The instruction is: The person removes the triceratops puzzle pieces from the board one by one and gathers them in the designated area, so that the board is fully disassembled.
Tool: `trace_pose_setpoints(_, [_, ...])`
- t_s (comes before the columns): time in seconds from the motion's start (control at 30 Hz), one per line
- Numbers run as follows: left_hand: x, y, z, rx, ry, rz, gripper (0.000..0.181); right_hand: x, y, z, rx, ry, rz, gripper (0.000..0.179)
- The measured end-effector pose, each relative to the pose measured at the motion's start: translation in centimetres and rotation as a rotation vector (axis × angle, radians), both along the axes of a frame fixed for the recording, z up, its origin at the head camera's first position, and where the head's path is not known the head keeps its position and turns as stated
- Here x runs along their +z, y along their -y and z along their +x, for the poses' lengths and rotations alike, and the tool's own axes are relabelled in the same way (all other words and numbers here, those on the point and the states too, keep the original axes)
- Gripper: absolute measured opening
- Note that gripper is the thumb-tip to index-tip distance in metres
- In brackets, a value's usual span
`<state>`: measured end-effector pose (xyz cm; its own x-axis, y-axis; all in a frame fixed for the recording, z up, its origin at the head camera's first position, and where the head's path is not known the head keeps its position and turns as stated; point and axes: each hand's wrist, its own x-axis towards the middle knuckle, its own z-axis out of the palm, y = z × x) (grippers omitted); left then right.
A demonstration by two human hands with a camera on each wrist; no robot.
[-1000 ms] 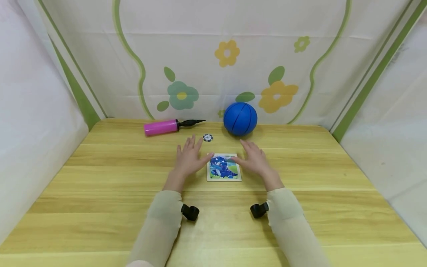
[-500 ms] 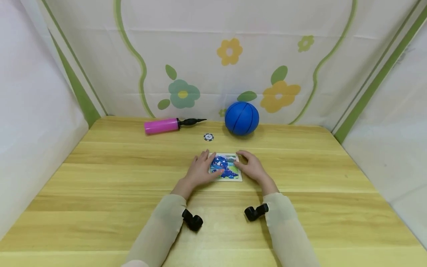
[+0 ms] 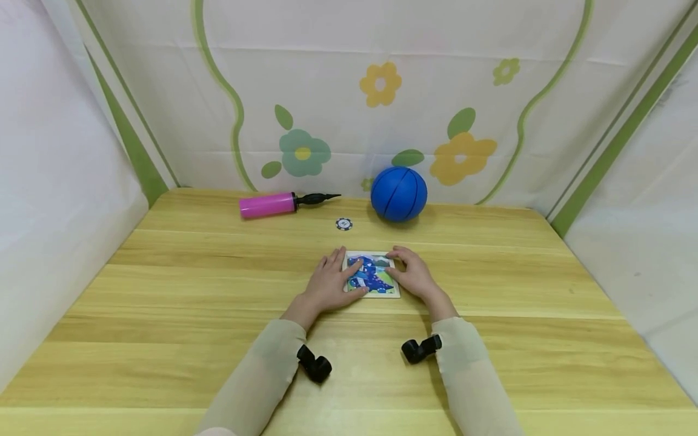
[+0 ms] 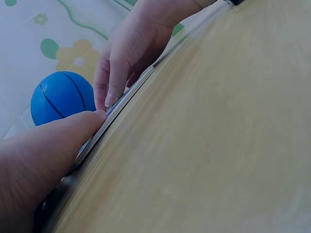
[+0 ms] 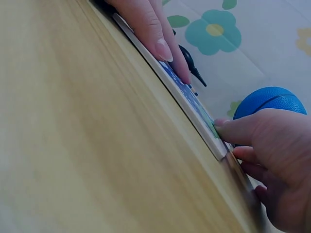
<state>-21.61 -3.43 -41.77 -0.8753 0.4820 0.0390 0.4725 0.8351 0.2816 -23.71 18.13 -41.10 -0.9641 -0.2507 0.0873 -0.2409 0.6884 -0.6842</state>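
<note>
Both hands have closed in; a second ago they were spread wide at either side, now they meet the dinosaur picture board [image 3: 378,280], which lies face up on the wooden tabletop [image 3: 163,363], just below centre in the head frame. Left hand [image 3: 329,283]: fingers fairly straight, laid along and over the board's left side, thumb reaching across its lower part; touching, not clasping. Right hand [image 3: 415,275]: pinching the right side, thumb on the printed face, fingers bent against the edge near the upper right corner.

On method, my judgement: keep the left light and flat, so the board neither skids nor tips; let the right keep its thumb near the border rather than mid-picture; match pressure on both sides; the pale rim looks thin, so a low hold on the edge should serve best.

Poker chip [image 3: 344,224] lies above the board in the frame, well apart; blue basketball [image 3: 399,194] sits upper centre-right, could roll if knuckles stray; pink hand pump [image 3: 267,206] upper left, out of the way.
</note>
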Motion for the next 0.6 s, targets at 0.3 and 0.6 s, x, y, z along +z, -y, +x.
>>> trace_pose_setpoints(0.3, [0.1, 0.2, 0.1, 0.003, 0.029, -0.033, 0.067, 0.9, 0.7, -0.3, 0.014, 0.023, 0.095, 0.028])
trace_pose_setpoints(0.6, [0.3, -0.2, 0.1, 0.003, 0.042, -0.042, 0.067, 0.9, 0.9, -0.7, -0.053, 0.016, 0.129, 0.015])
